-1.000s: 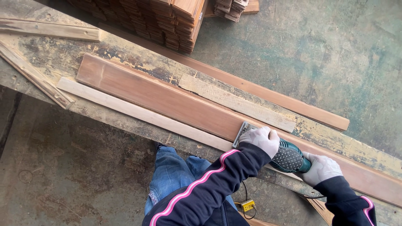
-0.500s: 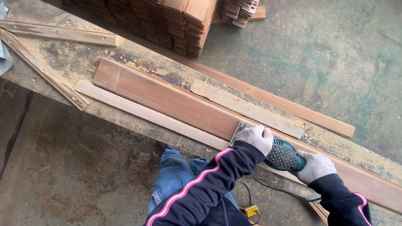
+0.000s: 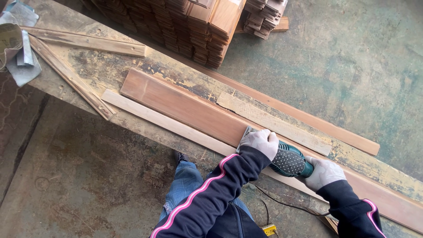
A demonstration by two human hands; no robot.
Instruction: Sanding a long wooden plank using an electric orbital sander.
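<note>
Both gloved hands are clamped on a green power sander (image 3: 288, 162): the left hand (image 3: 260, 142) presses down over its front end, above the sanding pad, and the right hand (image 3: 323, 172) grips its rear handle, so the two hands sit close together with the tool between them. The sander rests on a long reddish-brown board (image 3: 185, 108), toward the board's near edge. A pale thin strip (image 3: 150, 115) lies along that near edge of the board, and a shorter grey slat (image 3: 273, 123) lies just beyond the board's far edge. Further past the board runs another long brown plank (image 3: 317, 125). All lie on a worn, paint-stained surface (image 3: 101, 66), where two loose battens (image 3: 70, 79) sit beyond the board's far end. Stacks of cut wood (image 3: 198, 26) stand on the green-stained floor (image 3: 343, 66) behind the board. A black cord (image 3: 282, 202) trails below the sander.
</note>
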